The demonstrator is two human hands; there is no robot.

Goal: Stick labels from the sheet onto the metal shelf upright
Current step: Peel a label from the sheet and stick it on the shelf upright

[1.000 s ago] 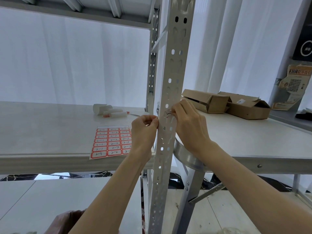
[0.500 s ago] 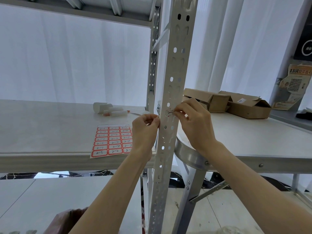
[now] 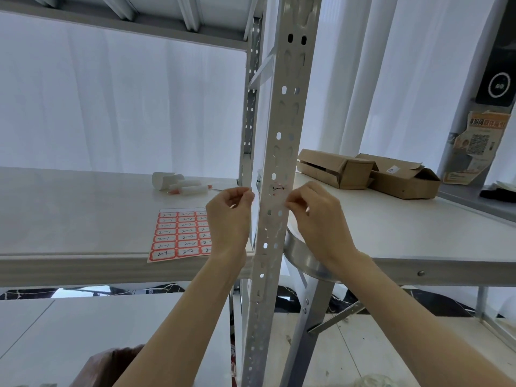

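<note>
Left hand (image 3: 230, 216), right hand (image 3: 318, 216) loosely curled, empty, flanking upright (image 3: 275, 152); label (image 3: 277, 188) stuck, faint, handwritten.

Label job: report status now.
Both hands, left and right, beside upright, fingers curled, empty. Label stuck on upright. Sheet on shelf. Nothing blocking.

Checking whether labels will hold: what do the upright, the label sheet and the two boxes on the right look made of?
Upright: pale painted or coated metal, smooth, with punched holes. Label sheet: matte paper, red-bordered stickers with handwritten numbers, lying flat on the shelf board. Boxes: plain brown cardboard, flaps open, creased edges.
</note>
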